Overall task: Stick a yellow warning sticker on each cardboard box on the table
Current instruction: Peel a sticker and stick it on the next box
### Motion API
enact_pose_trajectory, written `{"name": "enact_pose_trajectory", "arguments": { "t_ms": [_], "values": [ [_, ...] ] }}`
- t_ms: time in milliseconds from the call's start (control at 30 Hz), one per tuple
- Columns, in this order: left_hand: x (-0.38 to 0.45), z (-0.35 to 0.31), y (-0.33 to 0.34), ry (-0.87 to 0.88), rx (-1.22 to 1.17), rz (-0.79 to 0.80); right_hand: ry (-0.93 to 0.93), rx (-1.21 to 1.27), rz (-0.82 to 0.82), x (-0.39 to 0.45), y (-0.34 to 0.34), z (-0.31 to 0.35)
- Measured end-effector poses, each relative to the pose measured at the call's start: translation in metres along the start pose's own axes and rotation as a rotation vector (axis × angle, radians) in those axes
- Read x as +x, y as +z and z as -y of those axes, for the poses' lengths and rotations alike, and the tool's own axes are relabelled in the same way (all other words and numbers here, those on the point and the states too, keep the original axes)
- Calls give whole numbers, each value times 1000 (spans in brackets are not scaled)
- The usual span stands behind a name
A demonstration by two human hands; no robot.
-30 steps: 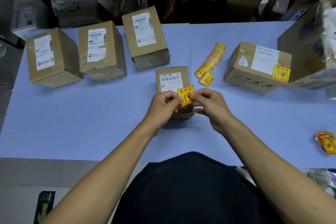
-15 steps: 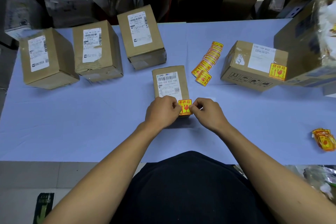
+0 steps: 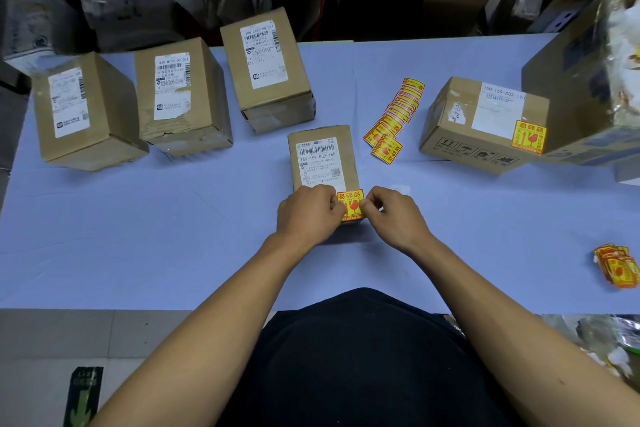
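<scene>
While pinched by both hands, left hand and right hand: yellow sticker between them.

**Bare forearms, black top**

The person wears a black top, plain and unmarked where it shows, filling the near middle of the view. Both forearms are bare, with no sleeve in sight. The left hand and right hand carry no gloves, rings or watch

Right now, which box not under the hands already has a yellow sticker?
The wide box on the right: a yellow sticker sits beside its white label. The three boxes at the back left carry only white labels.
</scene>
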State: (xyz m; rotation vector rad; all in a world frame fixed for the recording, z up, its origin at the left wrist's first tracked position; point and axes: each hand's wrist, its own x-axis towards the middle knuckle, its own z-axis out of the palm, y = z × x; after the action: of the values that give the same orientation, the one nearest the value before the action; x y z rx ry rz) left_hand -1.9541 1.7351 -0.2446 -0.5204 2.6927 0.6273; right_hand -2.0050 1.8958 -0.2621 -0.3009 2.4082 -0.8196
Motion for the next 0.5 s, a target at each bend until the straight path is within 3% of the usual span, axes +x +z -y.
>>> {"name": "enact_pose_trajectory", "arguments": {
  "t_ms": [167, 267, 400, 500],
  "values": [
    [2, 3, -1, -28, 116, -34, 66, -19, 16, 5, 0, -4],
    [-1, 19, -3, -36, 97, -150, 119, 21, 8, 10, 1, -4],
    [-5, 37, 1, -91, -93, -192, 131, 111, 42, 20, 14, 10],
    [-6, 39, 6, -132, -330, -171, 19, 116, 36, 15, 27, 10]
  ]
}}
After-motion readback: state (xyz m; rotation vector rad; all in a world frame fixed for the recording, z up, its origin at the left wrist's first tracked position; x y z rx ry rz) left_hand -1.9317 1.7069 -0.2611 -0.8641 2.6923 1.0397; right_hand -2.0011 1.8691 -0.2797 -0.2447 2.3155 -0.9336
